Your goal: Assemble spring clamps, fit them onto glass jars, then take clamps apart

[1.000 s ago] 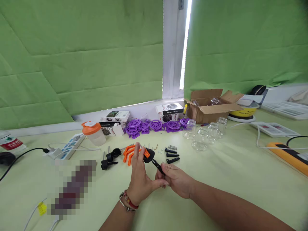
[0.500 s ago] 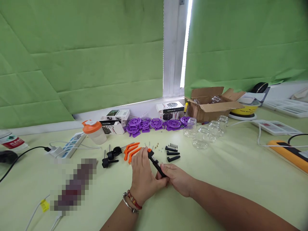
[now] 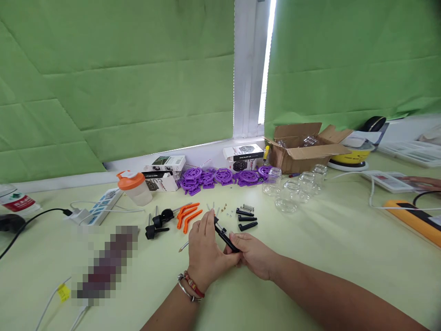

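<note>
A slim black plastic tool [image 3: 226,239], with a lighter metal-looking strip near its upper end, is tilted between my two hands. My left hand [image 3: 206,250] wraps round its upper end, fingers together, hiding part of it. My right hand [image 3: 254,255] pinches the lower end between thumb and fingers. Beside my left hand lies a thin rod with a brass-coloured tip [image 3: 183,247]. Orange angled levers [image 3: 191,221] lie past its fingers. To the right are several black plastic pieces [image 3: 247,226] and metal springs [image 3: 247,208]. Tiny brass-coloured bits [image 3: 224,208] are scattered ahead.
Black knobs with metal rods [image 3: 159,222] lie left. Purple spoked plastic parts [image 3: 223,176], printed boxes [image 3: 243,157], clear jars [image 3: 288,196] and an open carton [image 3: 303,149] line the back. An orange-lidded cup [image 3: 134,187] and power strip [image 3: 105,206] stand left. Another person's hand [image 3: 425,182] shows far right.
The orange tip on the black tool's upper end is hardly visible now. The brass-tipped rod shows beside my left hand. Another person's hand has appeared at the right edge.
</note>
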Available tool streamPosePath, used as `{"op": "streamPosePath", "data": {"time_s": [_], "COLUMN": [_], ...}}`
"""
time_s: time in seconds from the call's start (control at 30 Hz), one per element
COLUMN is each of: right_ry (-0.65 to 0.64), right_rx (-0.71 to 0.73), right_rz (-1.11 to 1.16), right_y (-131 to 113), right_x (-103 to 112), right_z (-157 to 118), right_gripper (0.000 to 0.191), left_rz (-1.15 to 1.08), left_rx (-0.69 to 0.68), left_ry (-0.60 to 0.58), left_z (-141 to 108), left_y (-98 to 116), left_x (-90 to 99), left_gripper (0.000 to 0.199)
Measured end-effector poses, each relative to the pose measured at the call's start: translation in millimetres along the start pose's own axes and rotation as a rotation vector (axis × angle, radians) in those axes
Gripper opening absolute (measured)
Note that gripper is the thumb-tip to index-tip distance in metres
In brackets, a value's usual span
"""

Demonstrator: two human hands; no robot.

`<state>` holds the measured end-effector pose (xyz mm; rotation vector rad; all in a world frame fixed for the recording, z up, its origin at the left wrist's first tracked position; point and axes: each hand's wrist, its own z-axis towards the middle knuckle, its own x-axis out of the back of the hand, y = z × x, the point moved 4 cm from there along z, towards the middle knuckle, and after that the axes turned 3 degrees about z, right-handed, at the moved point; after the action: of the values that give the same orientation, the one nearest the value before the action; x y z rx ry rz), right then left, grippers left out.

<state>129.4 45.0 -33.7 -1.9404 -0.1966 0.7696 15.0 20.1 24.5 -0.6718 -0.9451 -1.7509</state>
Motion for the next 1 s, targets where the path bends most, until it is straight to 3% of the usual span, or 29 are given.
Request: {"op": "streamPosePath", "data": {"time_s": [0.17, 0.37, 0.5, 0.67, 0.77, 1.0], "right_ry": [0.010, 0.061, 0.045, 0.171, 0.145, 0.128], "right_rx": [0.017, 0.109, 0.218, 0.438, 0.436, 0.384], "right_rz": [-0.003, -0.076, -0.338, -0.759, -0.896, -0.958], "right_y": [1, -1, -9, -23, -21, -17], "right_x": [1, 13, 10, 5, 5, 10], "right_z": [3, 12, 7, -5, -4, 5], "right_gripper": [0.047, 0.039, 0.029, 0.027, 0.028, 0.028], "left_rz": [0.040, 0.061, 0.064, 0.088, 0.092, 0.107], "left_rx": [0.072, 0.195, 0.211, 0.205, 0.207, 0.236], "left_ry": [-0.049, -0.192, -0.238, -0.192, -0.206, -0.232], "left_z": [2, 3, 2, 0, 0, -1], "left_y": [-8, -18, -18, -22, -25, -30], "left_x": [-9.7, -23.2, -28.1, -33.3, -37.6, -43.1], "left_gripper": [0.095, 0.104, 0.100, 0.086, 0.083, 0.082]}}
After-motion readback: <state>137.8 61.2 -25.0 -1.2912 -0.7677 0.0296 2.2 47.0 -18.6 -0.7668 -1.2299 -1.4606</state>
